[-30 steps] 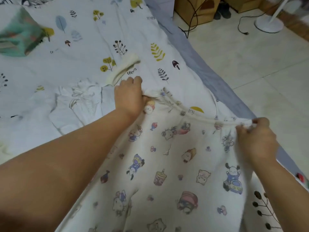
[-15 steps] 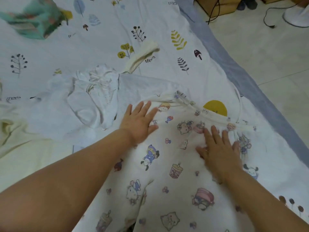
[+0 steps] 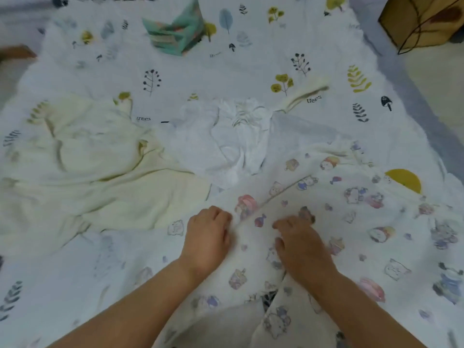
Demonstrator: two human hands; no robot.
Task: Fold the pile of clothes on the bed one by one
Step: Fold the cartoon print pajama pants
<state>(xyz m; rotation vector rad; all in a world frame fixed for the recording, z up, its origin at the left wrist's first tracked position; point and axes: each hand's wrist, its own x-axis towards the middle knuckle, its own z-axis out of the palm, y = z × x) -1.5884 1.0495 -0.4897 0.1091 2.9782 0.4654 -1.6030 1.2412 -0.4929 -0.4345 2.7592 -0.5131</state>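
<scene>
Hands (image 3: 207, 237) nearer on bedsheet (image 3: 226, 71)

On the bed sheet (image 3: 226, 79): printed garment (image 3: 351, 222) nearest, toward the right, under both hands, left hand (image 3: 207, 237) just beside right hand (image 3: 301, 243). Beyond the hands, crumpled shirt (image 3: 238, 139), touching the garment's far edge. Left of that, towel (image 3: 95, 167). Farthest back, folded cloth (image 3: 175, 33). Off the bed's far right corner, box (image 3: 421, 18).

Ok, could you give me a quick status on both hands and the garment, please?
Left hand and right hand both curled, knuckles up, on the cartoon-print garment; grip unclear. Garment spread on bed sheet, unfolded. Cream garment and white garment alongside, not blocking.
</scene>
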